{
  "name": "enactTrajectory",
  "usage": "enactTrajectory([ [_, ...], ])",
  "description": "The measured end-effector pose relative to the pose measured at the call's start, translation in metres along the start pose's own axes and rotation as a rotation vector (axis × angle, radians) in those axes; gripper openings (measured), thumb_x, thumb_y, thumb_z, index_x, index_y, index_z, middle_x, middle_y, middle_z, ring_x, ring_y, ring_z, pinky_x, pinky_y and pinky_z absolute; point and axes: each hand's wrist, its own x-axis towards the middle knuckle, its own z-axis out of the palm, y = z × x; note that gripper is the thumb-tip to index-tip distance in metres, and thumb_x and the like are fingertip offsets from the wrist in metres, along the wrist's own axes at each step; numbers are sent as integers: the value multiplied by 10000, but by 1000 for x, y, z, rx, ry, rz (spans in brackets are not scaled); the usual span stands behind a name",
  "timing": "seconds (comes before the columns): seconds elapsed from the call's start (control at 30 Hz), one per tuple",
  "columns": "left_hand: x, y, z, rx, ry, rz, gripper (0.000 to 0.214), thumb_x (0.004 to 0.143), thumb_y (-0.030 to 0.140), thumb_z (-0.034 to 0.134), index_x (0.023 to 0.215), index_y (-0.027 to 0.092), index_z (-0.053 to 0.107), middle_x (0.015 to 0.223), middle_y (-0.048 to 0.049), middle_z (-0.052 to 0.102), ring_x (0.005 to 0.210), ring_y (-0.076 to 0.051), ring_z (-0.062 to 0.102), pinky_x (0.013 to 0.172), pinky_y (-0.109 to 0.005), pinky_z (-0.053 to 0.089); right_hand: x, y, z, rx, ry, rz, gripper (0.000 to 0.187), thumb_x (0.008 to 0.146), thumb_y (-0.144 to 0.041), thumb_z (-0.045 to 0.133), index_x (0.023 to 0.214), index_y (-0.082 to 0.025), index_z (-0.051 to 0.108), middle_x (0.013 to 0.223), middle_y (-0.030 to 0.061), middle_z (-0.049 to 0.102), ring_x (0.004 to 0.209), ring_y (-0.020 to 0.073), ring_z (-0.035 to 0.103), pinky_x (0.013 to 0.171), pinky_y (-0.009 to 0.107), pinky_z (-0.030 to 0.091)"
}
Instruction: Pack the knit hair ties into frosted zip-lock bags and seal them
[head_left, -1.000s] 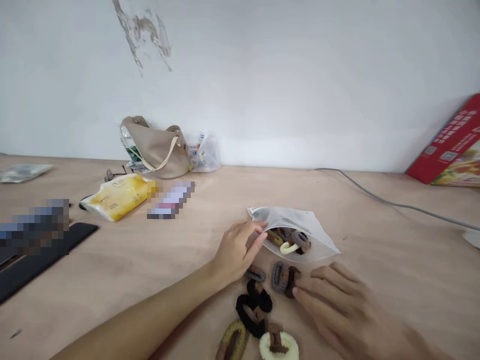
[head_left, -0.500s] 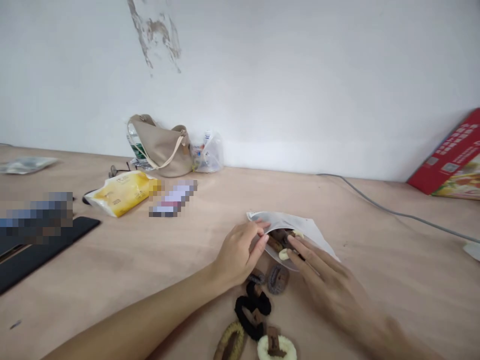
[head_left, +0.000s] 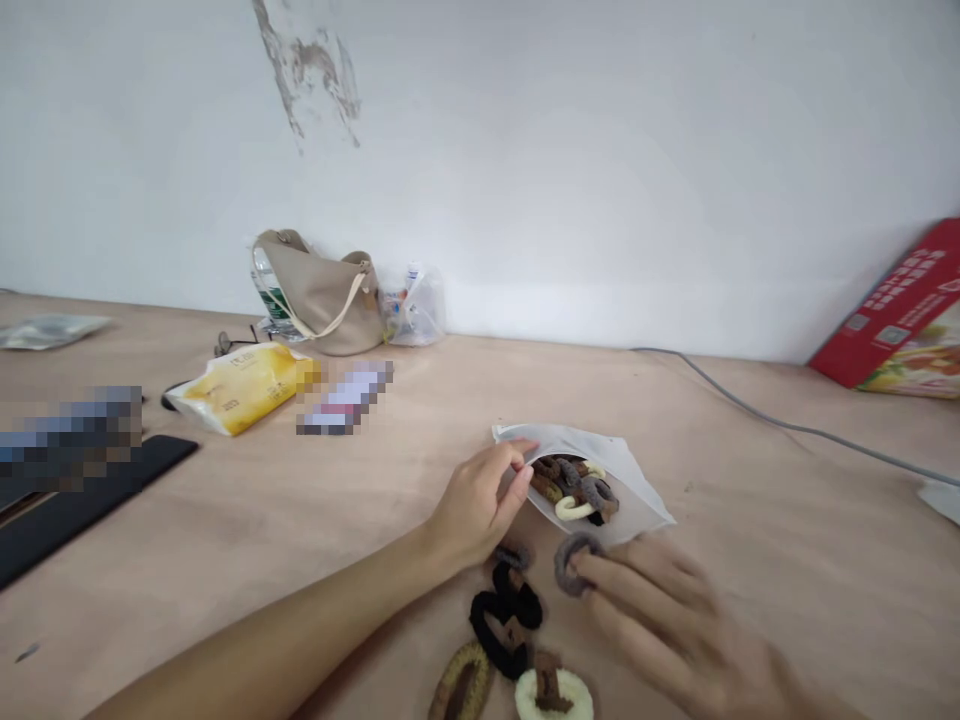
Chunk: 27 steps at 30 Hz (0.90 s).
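Observation:
A frosted zip bag (head_left: 637, 490) lies on the table with its mouth gaping toward me. Inside it are several fuzzy hair ties (head_left: 574, 508) in brown, grey, cream and black. My left hand (head_left: 484, 500) pinches the left edge of the bag's mouth. My right hand (head_left: 667, 620), slightly blurred, has its fingertips closed on a grey hair tie (head_left: 576, 563) just in front of the bag. Nearer to me lie another grey hair tie (head_left: 514, 555), black ones (head_left: 495, 630), an olive one (head_left: 459, 682) and a cream one with a brown tab (head_left: 555, 695).
A yellow tissue pack (head_left: 247, 388), a phone (head_left: 346, 398) and dark devices (head_left: 97, 505) lie to the left. Against the wall stand a beige handbag (head_left: 322, 300) and a plastic bag (head_left: 421, 308). A grey cable (head_left: 750, 405) and a red box (head_left: 892, 320) are on the right.
My right hand has come out of the bag's mouth toward me and taken hold of the grey hair tie. More hair ties now show inside the bag. My left hand stays on the edge.

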Motion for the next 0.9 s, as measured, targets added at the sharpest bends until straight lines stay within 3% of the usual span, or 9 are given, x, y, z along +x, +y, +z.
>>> enactTrajectory([
  [0.07, 0, 0, 0, -4, -1, 0, 85, 913, 231, 413, 841, 228, 458, 1176, -84, 653, 1116, -181, 597, 945, -323, 467, -3, 6, -1, -59, 36, 67, 233, 912, -50, 387, 945, -112, 609, 1072, 158, 656, 976, 216, 602, 811, 332, 482],
  [0.17, -1, -1, 1, -7, 4, 0, 79, 910, 228, 420, 846, 226, 464, 1184, -87, 649, 1118, -186, 596, 948, -329, 464, -4, 8, 5, -135, -39, 191, 277, 898, -44, 394, 1082, -86, 596, 1201, 188, 597, 1063, 238, 572, 856, 358, 487],
  [0.27, -1, -3, 2, -9, 9, 4, 76, 909, 224, 421, 844, 222, 462, 1180, -91, 650, 1108, -187, 603, 943, -329, 466, 0, 0, 9, -51, -62, 154, 298, 913, -63, 371, 1097, -111, 601, 1099, 132, 659, 1022, 216, 589, 851, 348, 493],
  [0.4, -1, -4, 2, -10, 20, 6, 71, 914, 225, 420, 857, 221, 462, 1182, -91, 649, 1103, -183, 605, 941, -325, 466, 13, -17, 9, 222, -78, 103, 251, 952, -162, 382, 1010, -141, 624, 940, 77, 698, 877, 173, 606, 774, 296, 493],
  [0.57, -1, -3, 1, -1, 19, 19, 70, 913, 221, 418, 864, 223, 467, 1193, -87, 645, 1105, -180, 605, 948, -324, 467, 14, -22, 20, 348, -203, 122, 209, 938, -179, 461, 1108, -171, 581, 1018, 40, 681, 915, 160, 566, 807, 286, 459],
  [0.7, -2, -4, 2, 10, 16, 42, 68, 913, 227, 421, 874, 227, 475, 1195, -72, 647, 1105, -179, 606, 942, -321, 477, 13, -22, 30, 327, -263, 148, 200, 923, -148, 479, 1102, -163, 566, 1038, 54, 656, 908, 164, 563, 811, 288, 460],
  [0.8, -2, -5, 2, 24, 20, 50, 67, 917, 223, 418, 882, 224, 475, 1195, -82, 646, 1108, -183, 604, 941, -335, 478, 16, -21, 26, 241, -179, 71, 175, 927, -148, 459, 1042, -143, 589, 871, 45, 659, 819, 169, 581, 757, 298, 476],
  [0.9, -3, -5, 1, 40, 19, 55, 61, 913, 214, 425, 876, 220, 473, 1190, -96, 647, 1110, -190, 602, 940, -351, 479, 17, -15, 13, 120, 45, 35, 215, 937, -136, 404, 918, -142, 617, 826, 65, 660, 838, 185, 603, 733, 301, 484],
])
